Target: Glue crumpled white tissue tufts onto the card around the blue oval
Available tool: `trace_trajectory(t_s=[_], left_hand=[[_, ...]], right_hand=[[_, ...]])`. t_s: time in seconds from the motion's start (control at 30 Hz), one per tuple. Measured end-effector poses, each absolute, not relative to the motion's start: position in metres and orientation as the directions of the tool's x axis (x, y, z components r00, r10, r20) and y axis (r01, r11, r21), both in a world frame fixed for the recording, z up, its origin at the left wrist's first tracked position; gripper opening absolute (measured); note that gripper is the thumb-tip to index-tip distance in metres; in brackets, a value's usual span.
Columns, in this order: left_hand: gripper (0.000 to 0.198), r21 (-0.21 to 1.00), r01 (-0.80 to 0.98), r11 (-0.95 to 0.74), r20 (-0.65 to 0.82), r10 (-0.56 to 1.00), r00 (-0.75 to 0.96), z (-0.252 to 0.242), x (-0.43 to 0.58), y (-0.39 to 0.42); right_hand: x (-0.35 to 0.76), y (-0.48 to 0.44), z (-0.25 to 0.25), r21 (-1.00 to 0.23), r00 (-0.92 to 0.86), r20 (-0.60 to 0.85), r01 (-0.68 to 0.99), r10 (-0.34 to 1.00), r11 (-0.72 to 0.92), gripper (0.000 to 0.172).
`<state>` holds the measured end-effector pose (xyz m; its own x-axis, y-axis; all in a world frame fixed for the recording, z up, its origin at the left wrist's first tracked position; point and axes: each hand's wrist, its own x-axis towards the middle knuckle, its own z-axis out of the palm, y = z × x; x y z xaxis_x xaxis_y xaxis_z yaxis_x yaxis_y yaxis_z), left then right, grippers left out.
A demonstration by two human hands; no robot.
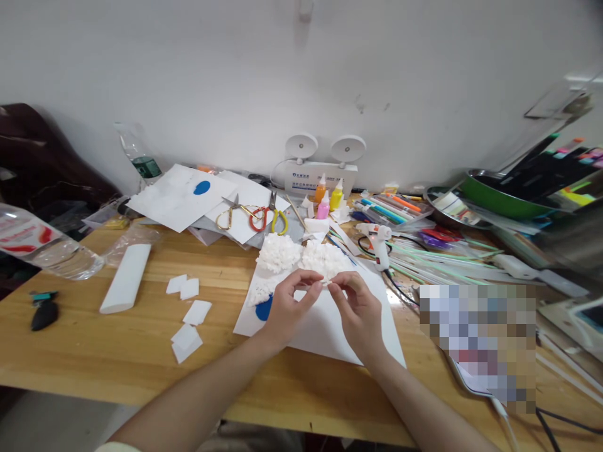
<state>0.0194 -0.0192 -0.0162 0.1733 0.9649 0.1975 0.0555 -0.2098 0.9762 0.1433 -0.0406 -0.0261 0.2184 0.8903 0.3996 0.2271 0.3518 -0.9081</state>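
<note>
My left hand [293, 301] and my right hand [357, 309] meet over a white sheet of paper [330, 336]. Their thumbs and forefingers pinch a small white piece [326, 282], which looks like paper and is mostly covered by the fingertips. Just beyond them, bumpy white clumps [279, 252] made of many tiny bits rest on the sheet. A blue painted patch [264, 308] shows beside my left wrist, partly under a smaller clump [260, 293]. Further left on the table lie several loose white paper squares [196, 311].
Scissors [277, 221] lie behind the sheet near small paint bottles [323, 206]. A hot glue gun [378, 243] with its cord stands at right, close to thin sticks [436, 263] and a pixelated device [475, 351]. At left are a white oblong object [126, 279] and a water bottle [47, 245].
</note>
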Motion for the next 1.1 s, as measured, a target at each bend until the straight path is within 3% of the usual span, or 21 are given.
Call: trace_trajectory(t_s=[0.23, 0.5, 1.1], left_hand=[[0.012, 0.968, 0.079, -0.240, 0.225, 0.960, 0.165, -0.0154, 0.0192, -0.0172], [0.013, 0.950, 0.137, -0.280, 0.248, 0.945, 0.213, -0.0149, 0.0178, -0.0163], [0.015, 0.957, 0.135, -0.258, 0.225, 0.949, 0.220, -0.0139, 0.0185, -0.0188]], right_hand=[[0.1453, -0.0407, -0.0246, -0.937, 0.157, 0.329, 0.175, 0.931, 0.302, 0.009], [0.1453, -0.0397, -0.0256, -0.927, 0.068, 0.342, 0.186, 0.937, 0.325, 0.010], [0.1480, -0.0379, -0.0263, -0.895, 0.115, 0.393, 0.273, 0.912, 0.352, 0.004]])
